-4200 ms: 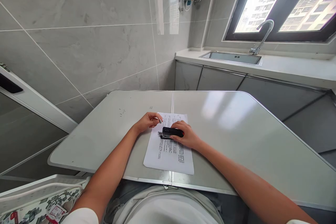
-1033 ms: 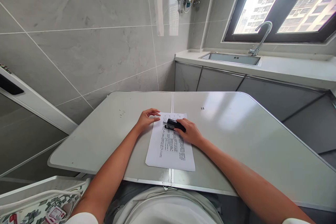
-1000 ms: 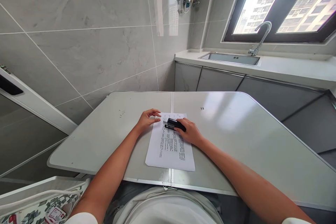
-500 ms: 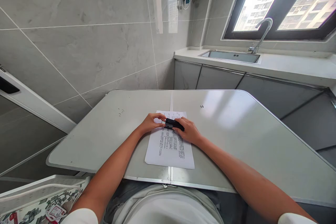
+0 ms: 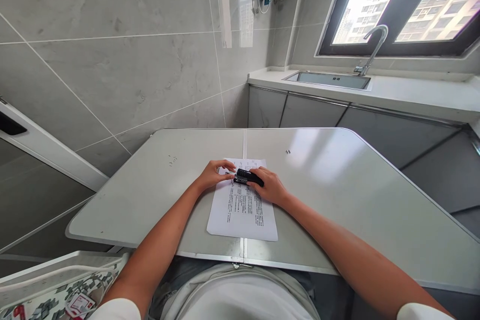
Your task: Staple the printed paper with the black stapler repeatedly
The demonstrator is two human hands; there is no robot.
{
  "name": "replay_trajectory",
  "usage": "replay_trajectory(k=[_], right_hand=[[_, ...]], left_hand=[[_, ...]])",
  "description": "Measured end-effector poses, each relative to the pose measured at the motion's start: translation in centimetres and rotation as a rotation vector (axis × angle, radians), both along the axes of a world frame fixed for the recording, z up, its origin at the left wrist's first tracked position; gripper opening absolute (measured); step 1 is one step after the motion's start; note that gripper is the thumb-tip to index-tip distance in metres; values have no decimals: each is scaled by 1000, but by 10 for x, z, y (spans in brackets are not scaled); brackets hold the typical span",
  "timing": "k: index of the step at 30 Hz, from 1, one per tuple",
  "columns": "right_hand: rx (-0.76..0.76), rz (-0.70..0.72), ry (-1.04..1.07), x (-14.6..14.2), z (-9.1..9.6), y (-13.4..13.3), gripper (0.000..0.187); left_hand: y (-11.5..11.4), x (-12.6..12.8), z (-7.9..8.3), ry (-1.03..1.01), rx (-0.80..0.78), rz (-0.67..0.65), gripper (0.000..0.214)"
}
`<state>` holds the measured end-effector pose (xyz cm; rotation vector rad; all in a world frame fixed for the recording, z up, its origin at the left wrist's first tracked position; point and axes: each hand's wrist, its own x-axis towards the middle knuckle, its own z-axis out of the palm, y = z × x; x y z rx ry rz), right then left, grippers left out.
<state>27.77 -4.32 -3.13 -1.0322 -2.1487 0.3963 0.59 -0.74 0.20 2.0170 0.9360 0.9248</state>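
Resting across the upper part of the printed paper [image 5: 242,217], the black stapler [image 5: 249,177] points its front end toward nine o'clock. The right hand [image 5: 269,186] is closed around its back part. The left hand [image 5: 217,174] has thumb and fingers at the front end; whether they pinch it, I cannot tell. Should the stapler close suddenly, these fingertips could be caught. A sideways pull could also drag the paper. From the stapler, tiny bits [image 5: 172,160] lie between nine and ten o'clock, two grey pieces [image 5: 287,152] at two. The table [image 5: 337,200] gives widest room toward three; its near edge, at six, is just beyond the paper.
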Motion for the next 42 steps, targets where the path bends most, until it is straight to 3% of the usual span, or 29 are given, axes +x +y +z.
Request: replay_trajectory(k=[16, 28, 37, 42], right_hand=[[12, 20, 7, -1, 1, 0, 27], [20, 24, 69, 3, -4, 2, 28], [25, 17, 94, 6, -6, 5, 29], [27, -11, 142, 12, -4, 10, 29]], left_hand=[[0, 2, -3, 83, 25, -76, 22], [1, -5, 1, 92, 58, -76, 29], [2, -9, 1, 55, 53, -68, 30], [-3, -12, 10, 78, 77, 20, 22]])
